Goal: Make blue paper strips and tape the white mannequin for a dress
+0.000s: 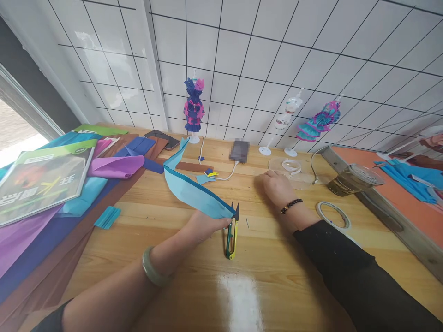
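Note:
A long light-blue paper strip [194, 193] with a darker blue edge is held at its near end by my left hand [207, 226], thumb pressed on it. The strip arches up and away to the left. Beside that thumb, thread snips [230, 244] with yellow and green handles lie on the table, their dark blades apart and touching the strip's end. My right hand [278, 186] rests on the wood farther right, fingers curled down. Whatever is under those fingers is hidden. Just beyond it lies a clear plastic disc [304, 182] with a small tape ring [291, 167] on it.
Coloured paper sheets [114, 166] and a magazine [44, 175] cover the left side. A folded teal piece [107, 217] lies nearby. Paper-dressed stands [194, 108] line the wall. A cabled dark device [239, 151], a lidded cup [353, 179] and a tape roll [333, 215] are farther right.

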`<action>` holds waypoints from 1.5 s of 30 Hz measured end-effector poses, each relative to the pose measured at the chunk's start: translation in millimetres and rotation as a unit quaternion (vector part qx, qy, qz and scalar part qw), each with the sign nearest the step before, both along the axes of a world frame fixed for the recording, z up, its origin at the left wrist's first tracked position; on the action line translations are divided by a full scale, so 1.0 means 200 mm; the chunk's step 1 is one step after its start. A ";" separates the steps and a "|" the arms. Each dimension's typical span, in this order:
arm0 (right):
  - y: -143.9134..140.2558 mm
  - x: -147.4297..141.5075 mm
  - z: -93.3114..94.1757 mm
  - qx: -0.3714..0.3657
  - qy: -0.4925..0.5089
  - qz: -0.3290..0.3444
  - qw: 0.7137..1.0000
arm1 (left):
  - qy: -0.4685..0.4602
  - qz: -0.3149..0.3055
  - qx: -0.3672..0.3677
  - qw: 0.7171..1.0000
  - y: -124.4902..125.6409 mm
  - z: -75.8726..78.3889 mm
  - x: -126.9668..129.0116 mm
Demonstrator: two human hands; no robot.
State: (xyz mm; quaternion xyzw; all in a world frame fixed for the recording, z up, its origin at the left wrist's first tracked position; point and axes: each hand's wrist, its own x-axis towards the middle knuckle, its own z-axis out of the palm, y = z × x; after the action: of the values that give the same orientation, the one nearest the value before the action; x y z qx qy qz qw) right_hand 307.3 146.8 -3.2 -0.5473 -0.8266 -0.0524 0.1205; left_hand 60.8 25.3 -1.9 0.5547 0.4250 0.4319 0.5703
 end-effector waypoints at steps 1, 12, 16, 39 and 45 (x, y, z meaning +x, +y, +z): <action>-0.03 -0.01 0.01 0.005 0.013 -0.007 1.000 | -0.002 0.002 -0.005 1.000 0.00 0.00 0.00; -0.64 -0.34 0.11 -0.466 0.481 0.035 0.742 | -0.049 0.019 0.003 0.999 0.01 0.00 0.00; -0.67 -0.39 0.09 -0.505 0.515 0.038 0.691 | -0.072 0.002 -0.041 0.997 -0.01 0.01 0.00; -0.67 -0.32 0.05 -0.385 0.603 -0.060 0.697 | -0.079 -0.064 -0.130 0.986 -0.04 -0.02 0.02; -0.69 -0.35 0.09 -0.393 0.565 -0.052 0.723 | -0.005 -0.111 -0.065 0.992 -0.04 -0.02 0.02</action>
State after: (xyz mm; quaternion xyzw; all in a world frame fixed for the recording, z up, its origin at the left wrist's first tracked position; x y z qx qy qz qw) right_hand 237.0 8.0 14.1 -0.5159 -0.5218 0.5903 0.3364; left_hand 65.1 17.5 -5.0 0.5585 0.3848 0.3400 0.6515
